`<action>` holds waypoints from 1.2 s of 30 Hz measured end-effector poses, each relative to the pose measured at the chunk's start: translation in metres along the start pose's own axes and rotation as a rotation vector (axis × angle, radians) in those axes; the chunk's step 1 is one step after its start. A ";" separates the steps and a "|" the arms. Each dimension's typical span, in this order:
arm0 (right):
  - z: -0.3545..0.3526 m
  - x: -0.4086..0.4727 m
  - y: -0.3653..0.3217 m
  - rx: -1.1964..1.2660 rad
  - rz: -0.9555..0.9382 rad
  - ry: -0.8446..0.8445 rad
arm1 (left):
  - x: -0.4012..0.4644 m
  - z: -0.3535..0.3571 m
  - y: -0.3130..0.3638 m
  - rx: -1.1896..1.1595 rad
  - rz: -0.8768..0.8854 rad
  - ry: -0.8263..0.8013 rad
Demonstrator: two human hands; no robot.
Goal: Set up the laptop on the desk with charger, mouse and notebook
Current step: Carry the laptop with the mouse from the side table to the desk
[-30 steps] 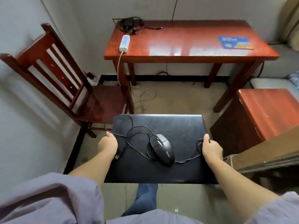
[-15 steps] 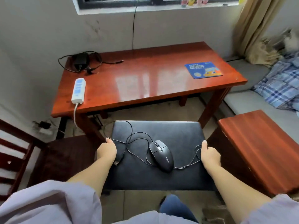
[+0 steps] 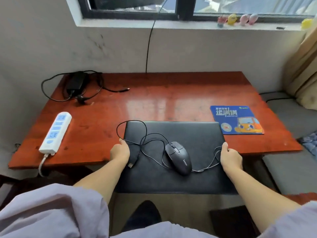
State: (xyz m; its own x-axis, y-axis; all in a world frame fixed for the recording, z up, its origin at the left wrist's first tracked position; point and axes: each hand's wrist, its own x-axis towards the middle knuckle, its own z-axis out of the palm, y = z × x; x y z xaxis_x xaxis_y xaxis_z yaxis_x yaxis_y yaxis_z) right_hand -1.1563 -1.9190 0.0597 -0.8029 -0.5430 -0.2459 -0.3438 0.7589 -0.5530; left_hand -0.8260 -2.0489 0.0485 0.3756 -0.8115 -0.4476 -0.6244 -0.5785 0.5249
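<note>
A closed black laptop (image 3: pixel 197 134) is held flat, its far half over the front edge of the red-brown desk (image 3: pixel 154 103). My left hand (image 3: pixel 120 151) grips its left edge and my right hand (image 3: pixel 229 156) grips its right edge. A black wired mouse (image 3: pixel 178 157) rides on the lid, its thin cable looped across the lid and its USB plug (image 3: pixel 133 163) beside my left hand. The black charger (image 3: pixel 77 83) with its tangled cord lies at the desk's back left corner. A blue pad or notebook (image 3: pixel 236 119) with a cartoon car lies at the desk's right.
A white power strip (image 3: pixel 55 133) lies near the desk's left front edge, its cord hanging off the edge. A grey cushioned seat (image 3: pixel 291 117) is to the right. Small toys (image 3: pixel 236 19) stand on the window sill. A black cable (image 3: pixel 148 47) hangs down the wall.
I have walked up to the desk carrying the laptop; its far half now reaches over the desk's front edge. Both hands keep the same grip, and the mouse stays on the lid.
</note>
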 end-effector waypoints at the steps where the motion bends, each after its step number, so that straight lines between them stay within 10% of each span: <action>1: 0.004 0.019 -0.011 -0.002 -0.018 -0.006 | 0.011 0.005 0.013 -0.003 -0.010 0.004; 21: 0.079 0.282 -0.167 -0.156 -0.022 -0.137 | 0.200 0.070 0.214 0.362 0.072 -0.003; 36: 0.087 0.314 -0.183 -0.520 -0.383 -0.145 | 0.238 0.065 0.206 0.709 0.321 0.127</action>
State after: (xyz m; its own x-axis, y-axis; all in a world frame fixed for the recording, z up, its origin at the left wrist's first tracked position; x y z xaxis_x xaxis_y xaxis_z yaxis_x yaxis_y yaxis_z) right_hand -1.3030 -2.2591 0.0144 -0.5158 -0.8243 -0.2335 -0.8116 0.5574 -0.1749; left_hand -0.9098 -2.3558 0.0036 0.1520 -0.9579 -0.2436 -0.9873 -0.1589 0.0087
